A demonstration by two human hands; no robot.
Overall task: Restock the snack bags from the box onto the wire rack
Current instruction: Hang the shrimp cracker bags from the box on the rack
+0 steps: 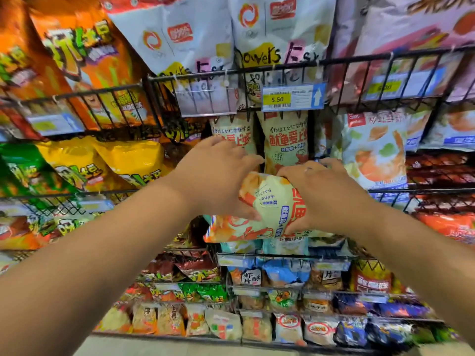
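A pale green snack bag (272,201) is held sideways in front of the wire rack (359,57), at the level of its middle shelf. It is gripped from both sides: the left hand (218,176) is curled round its left end, and the right hand (323,194) is wrapped over its right end with the thumb underneath. The step in hand appears to be the placing of this bag, which is not yet on the shelf.

Two matching bags (285,145) are seen standing upright just behind the hands, below a yellow price label (293,97) marked 5.50. The slot in front of them is judged to be the target. For the next move the bag would probably need to be turned upright, print facing out, and lowered behind the front wire without the standing bags being knocked over. The box is not in view.

The rack is made of black wire shelves and is packed with goods: orange bags (84,73) at upper left, white bags (195,34) above, and smaller packets on the lower shelves (257,327). A strip of pale floor (154,348) is visible at the bottom. The edges of the view are blurred.
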